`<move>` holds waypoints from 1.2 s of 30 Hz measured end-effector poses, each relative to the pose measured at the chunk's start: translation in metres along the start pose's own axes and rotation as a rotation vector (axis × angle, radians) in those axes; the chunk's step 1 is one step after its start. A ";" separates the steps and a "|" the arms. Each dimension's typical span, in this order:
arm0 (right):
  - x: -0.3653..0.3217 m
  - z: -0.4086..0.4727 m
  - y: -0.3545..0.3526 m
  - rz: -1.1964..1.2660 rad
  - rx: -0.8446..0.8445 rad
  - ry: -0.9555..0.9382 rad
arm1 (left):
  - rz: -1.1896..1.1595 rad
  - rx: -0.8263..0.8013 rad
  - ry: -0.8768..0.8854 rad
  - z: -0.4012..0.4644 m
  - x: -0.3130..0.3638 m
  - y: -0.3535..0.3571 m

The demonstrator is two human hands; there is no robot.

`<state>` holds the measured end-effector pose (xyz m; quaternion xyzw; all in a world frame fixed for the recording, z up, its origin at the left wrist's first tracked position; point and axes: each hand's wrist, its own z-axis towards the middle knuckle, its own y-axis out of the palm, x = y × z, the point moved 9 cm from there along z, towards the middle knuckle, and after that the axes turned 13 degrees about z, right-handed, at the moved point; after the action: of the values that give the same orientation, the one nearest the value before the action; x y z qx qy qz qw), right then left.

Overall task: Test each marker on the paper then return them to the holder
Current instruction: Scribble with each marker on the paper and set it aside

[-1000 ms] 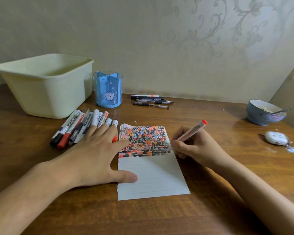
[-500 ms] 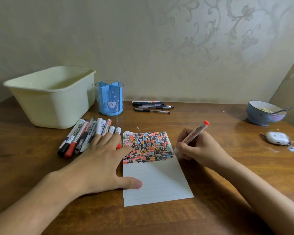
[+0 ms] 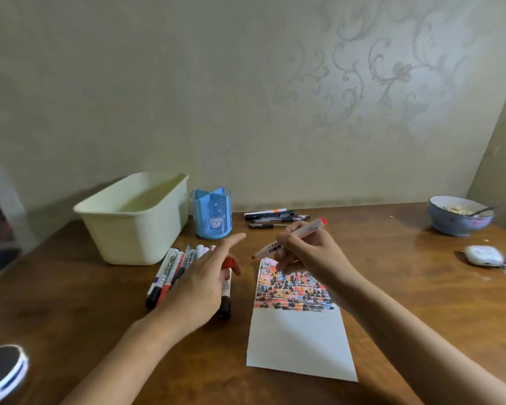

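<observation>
My right hand (image 3: 310,252) grips a white marker with a red end (image 3: 297,235), lifted just above the far edge of the paper (image 3: 298,340); its bare tip points left. My left hand (image 3: 202,285) hovers left of the paper, index finger straight, thumb and fingers pinching a small red cap (image 3: 228,263), which is blurred. The paper's upper half is filled with red, black and orange marks. A row of several capped markers (image 3: 170,273) lies under and left of my left hand. The blue holder (image 3: 212,214) stands behind them and looks empty.
A pale green tub (image 3: 135,217) sits at the back left. Several pens (image 3: 270,217) lie by the wall. A blue bowl with a spoon (image 3: 459,217) and a white earbud case (image 3: 484,255) are at the right. A round black-and-white object (image 3: 0,372) is at the near left.
My left hand has come off the paper and taken up the red cap. My right hand has raised the marker off the paper toward the left hand. The view has tilted upward.
</observation>
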<state>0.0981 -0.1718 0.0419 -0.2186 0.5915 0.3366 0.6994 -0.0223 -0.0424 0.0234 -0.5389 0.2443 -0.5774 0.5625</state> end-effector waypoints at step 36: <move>0.030 -0.014 0.021 0.121 -0.102 0.036 | 0.175 0.156 0.044 0.001 0.001 -0.017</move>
<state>0.0752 -0.1610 0.0118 -0.2237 0.5981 0.4041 0.6549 -0.0282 -0.0384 0.0393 -0.4574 0.2570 -0.5551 0.6455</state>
